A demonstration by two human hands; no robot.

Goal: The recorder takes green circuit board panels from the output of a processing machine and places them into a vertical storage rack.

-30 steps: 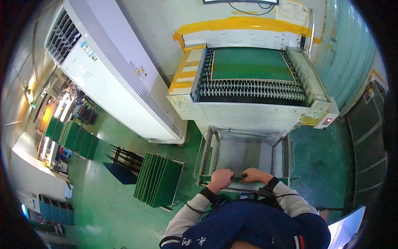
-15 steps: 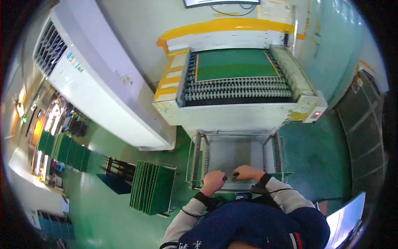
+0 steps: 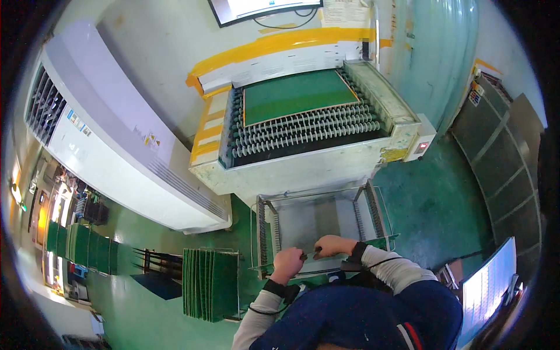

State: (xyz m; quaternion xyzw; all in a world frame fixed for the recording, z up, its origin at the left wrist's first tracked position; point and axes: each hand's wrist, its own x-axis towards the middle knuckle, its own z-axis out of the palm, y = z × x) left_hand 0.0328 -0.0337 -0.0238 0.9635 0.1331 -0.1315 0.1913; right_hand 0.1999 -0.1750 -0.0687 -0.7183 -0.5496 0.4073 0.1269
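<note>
My left hand (image 3: 287,264) and my right hand (image 3: 333,246) are held close together above the near side of a wire-framed rack (image 3: 265,233) with toothed side rails. Their fingers are curled inward, with dark tips facing each other across a small gap. Whether anything is pinched in them is too small to make out. Beyond the rack, a green panel (image 3: 297,96) with a light edge lies flat on the ridged rollers (image 3: 306,131) of a conveyor machine (image 3: 291,169), well out of reach of both hands.
Left of me stands a rack of upright green panels (image 3: 210,286), with a black slotted stand (image 3: 157,274) beside it. A tall white air conditioner (image 3: 134,151) leans into view at left. To the right are a lit screen (image 3: 490,297) and dark sheets (image 3: 496,151).
The head view has turned and shifted, so the machine and rack appear tilted and further left. My hands keep nearly the same pose over the rack; the green panel still lies on the rollers.
</note>
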